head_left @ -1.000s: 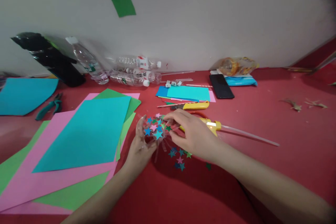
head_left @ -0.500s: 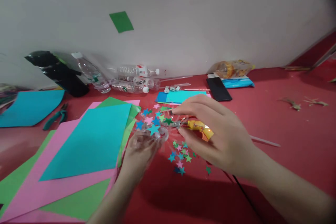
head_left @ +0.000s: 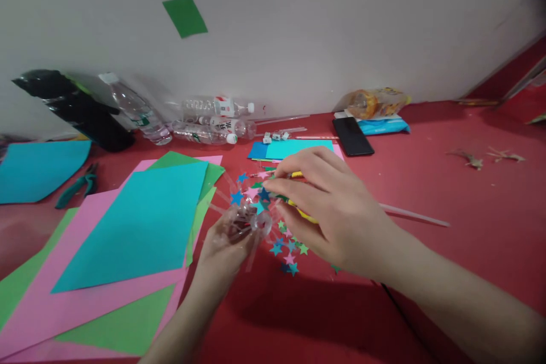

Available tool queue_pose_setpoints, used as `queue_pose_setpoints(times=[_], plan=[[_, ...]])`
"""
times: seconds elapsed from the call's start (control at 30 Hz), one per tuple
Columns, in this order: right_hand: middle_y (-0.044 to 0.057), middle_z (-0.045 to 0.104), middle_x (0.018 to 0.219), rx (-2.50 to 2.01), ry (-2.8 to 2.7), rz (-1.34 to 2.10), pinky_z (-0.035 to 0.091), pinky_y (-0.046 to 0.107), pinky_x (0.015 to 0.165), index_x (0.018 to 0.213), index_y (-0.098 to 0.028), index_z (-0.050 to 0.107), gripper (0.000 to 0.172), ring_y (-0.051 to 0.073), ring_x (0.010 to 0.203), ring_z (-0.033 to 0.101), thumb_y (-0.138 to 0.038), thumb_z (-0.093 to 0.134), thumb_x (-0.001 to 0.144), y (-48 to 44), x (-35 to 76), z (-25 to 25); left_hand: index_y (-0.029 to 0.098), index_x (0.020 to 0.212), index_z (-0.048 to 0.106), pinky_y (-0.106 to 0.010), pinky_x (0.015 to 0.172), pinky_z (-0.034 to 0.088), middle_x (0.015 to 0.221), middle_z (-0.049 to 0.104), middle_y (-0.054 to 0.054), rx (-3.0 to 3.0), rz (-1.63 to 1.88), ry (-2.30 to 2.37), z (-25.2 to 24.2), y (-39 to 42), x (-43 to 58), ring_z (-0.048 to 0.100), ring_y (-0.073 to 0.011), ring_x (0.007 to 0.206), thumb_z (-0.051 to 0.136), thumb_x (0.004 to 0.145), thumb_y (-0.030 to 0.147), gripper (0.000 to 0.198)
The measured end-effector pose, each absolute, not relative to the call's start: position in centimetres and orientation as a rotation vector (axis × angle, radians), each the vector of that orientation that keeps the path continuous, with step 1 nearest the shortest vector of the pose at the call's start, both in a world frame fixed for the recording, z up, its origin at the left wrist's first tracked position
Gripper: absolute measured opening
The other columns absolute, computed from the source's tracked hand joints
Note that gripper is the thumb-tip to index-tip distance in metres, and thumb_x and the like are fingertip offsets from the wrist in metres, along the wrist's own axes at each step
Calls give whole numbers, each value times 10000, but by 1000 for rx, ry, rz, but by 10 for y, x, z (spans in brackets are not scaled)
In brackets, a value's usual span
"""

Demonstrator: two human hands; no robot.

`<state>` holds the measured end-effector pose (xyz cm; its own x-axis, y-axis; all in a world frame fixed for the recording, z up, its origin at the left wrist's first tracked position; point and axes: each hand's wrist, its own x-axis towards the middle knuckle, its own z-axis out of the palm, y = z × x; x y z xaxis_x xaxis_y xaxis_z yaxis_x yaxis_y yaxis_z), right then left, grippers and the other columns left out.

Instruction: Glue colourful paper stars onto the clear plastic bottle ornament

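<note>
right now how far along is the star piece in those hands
Done: several paper stars sit on the strips of the clear plastic piece. In hand: the left hand grips that piece while the right hand works its fingertips among the top stars. Left: some strips look bare, and loose stars lie on the red table.

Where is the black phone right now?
In the head view, the black phone lies far back on the red table, right of centre, between the small cyan paper stack and the blue packet.
</note>
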<state>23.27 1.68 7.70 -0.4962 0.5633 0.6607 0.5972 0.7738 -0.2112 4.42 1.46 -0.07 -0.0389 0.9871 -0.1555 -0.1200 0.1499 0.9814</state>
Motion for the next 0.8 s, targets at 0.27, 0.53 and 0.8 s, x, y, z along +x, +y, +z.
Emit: queue_pose_setpoints(times=[0.27, 0.53, 0.8], plan=[[120, 651, 1038, -828, -2212, -165, 451, 412, 879, 888, -122, 673, 153, 236, 993, 540, -92, 523, 893, 17, 228, 72, 184, 624, 603, -204, 679, 508, 744, 682, 23, 960, 1191, 1200, 1, 15, 42, 633, -108, 701, 822, 546, 129, 238], [74, 626, 866, -702, -2249, -73, 444, 341, 759, 813, -135, 584, 125, 173, 834, 531, -91, 504, 899, 15, 230, 74, 187, 778, 661, -196, 744, 506, 829, 707, 18, 840, 1283, 1125, 1, 14, 39, 653, -104, 766, 828, 580, 163, 260], [36, 676, 796, -709, -2184, 230, 445, 275, 627, 794, -194, 495, 141, 135, 713, 565, -116, 483, 909, 12, 225, 65, 191, 644, 586, -220, 610, 522, 670, 682, 26, 756, 1454, 1193, 3, 8, 42, 658, -128, 632, 865, 467, 167, 331]])
